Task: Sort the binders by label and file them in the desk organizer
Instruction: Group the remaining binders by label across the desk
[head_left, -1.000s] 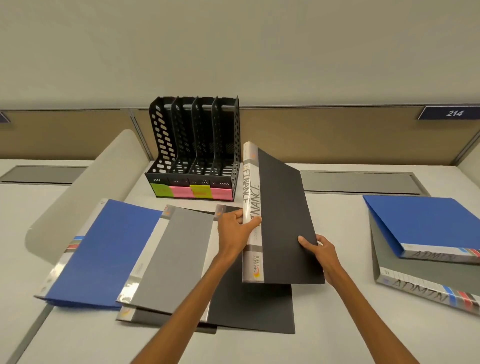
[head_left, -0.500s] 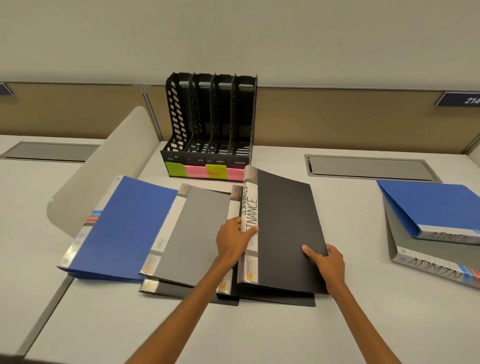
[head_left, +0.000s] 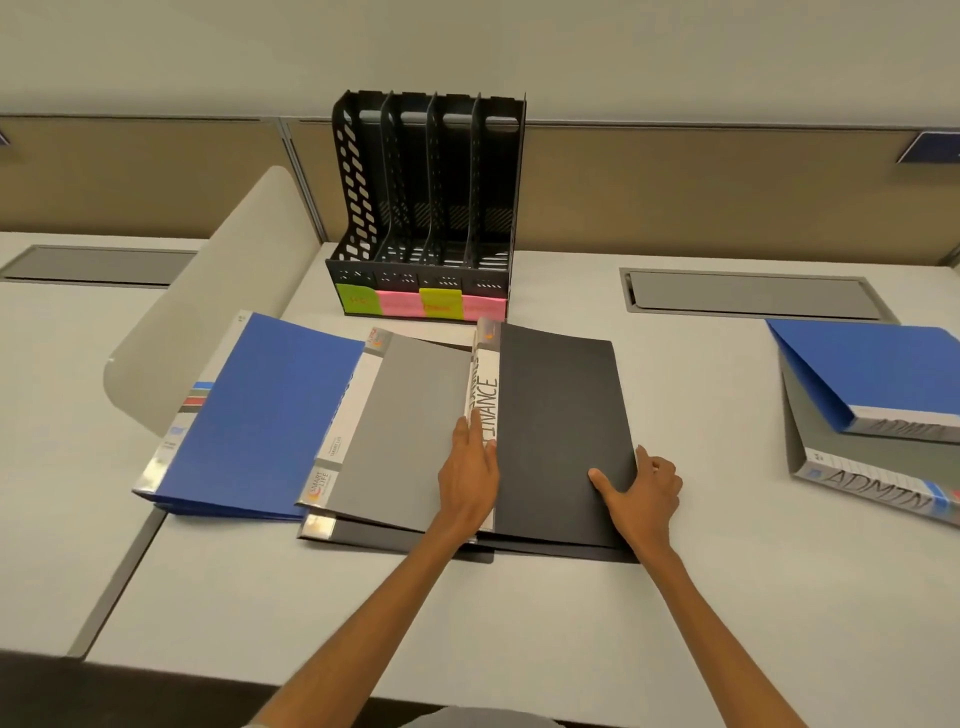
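The black FINANCE binder (head_left: 561, 426), likely light and bendy, is seen lying on the pile (head_left: 405, 431) on the counter (head_left: 519, 613) before the desk organizer (head_left: 431, 208), its stiff spine, the best hold, pressed by the flat left grip (head_left: 470, 480), its right edge pinched by the right grip (head_left: 641, 488).

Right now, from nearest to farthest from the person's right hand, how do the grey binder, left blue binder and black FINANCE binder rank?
1. black FINANCE binder, gripped by the right hand.
2. grey binder, just left.
3. left blue binder, far left.
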